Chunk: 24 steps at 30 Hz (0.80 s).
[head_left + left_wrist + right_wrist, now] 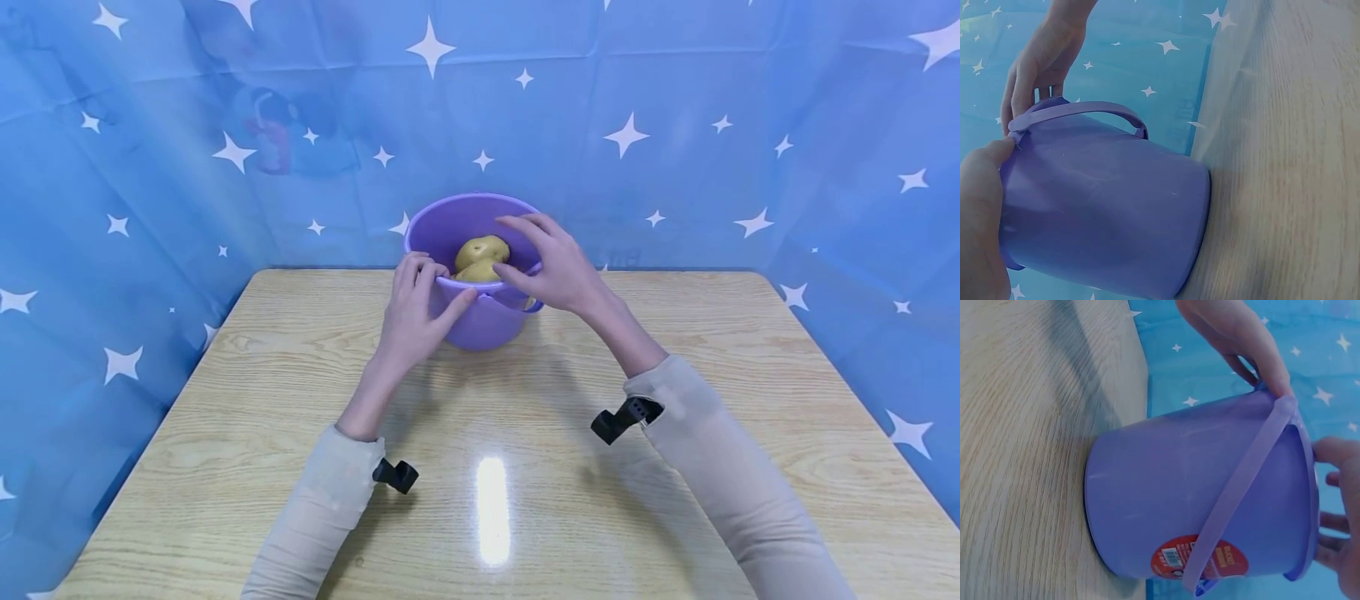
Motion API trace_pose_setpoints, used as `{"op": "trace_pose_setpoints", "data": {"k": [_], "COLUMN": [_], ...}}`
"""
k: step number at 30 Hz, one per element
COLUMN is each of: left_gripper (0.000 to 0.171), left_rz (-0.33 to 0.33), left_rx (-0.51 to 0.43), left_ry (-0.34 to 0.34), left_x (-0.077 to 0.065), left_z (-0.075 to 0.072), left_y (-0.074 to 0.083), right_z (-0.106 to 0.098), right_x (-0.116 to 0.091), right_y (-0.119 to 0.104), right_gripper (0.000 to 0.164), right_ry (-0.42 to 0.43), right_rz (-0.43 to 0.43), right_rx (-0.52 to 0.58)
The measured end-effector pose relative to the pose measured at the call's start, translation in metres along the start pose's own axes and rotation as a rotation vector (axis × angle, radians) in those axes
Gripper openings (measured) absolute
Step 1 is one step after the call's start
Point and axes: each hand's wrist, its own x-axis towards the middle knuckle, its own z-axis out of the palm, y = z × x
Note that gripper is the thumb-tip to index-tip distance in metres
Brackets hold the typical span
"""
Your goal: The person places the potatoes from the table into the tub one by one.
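Note:
A purple bucket (482, 323) stands upright near the table's back edge, with yellow potatoes (483, 248) inside. My left hand (411, 315) grips its rim on the near left, fingers curled over the edge and thumb along the outside. Over the right side of the opening, my right hand (558, 265) is spread with thumb and fingers apart, holding nothing. In the right wrist view its fingers (1335, 450) are right at the rim. The bucket's handle (1235, 487) hangs down against the outer wall. The lower part of the bucket's inside is hidden by its near wall.
The wooden table (300, 400) extends toward me, with a bright light reflection on it. A blue cloth with white stars (337, 108) rises behind the bucket and along both sides. A red label (1197, 556) is stuck on the bucket's wall.

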Motion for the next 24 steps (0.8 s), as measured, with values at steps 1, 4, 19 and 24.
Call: {"op": "trace_pose_setpoints", "data": {"k": [1,4,19,24], "left_gripper": [0.044,0.042,0.039,0.043], "left_rz": [0.002,0.015,0.029,0.036], "left_rx": [0.005,0.021,0.133,0.163], "left_ry": [-0.004,-0.010,0.002,-0.011], "left_x": [0.000,0.001,0.008,0.012], "left_z": [-0.001,-0.003,-0.007,-0.009], "left_y": [0.001,0.002,0.011,0.015], "right_z": [0.000,-0.002,-0.010,-0.015], "right_x": [-0.001,-0.003,-0.020,-0.026], "right_y": [0.001,0.003,0.012,0.014], "right_gripper": [0.059,0.056,0.044,0.045], "right_ry": [0.006,0.016,0.071,0.061], "right_rz": [-0.001,0.000,0.030,0.077], "right_rx": [0.002,0.011,0.074,0.063]}}
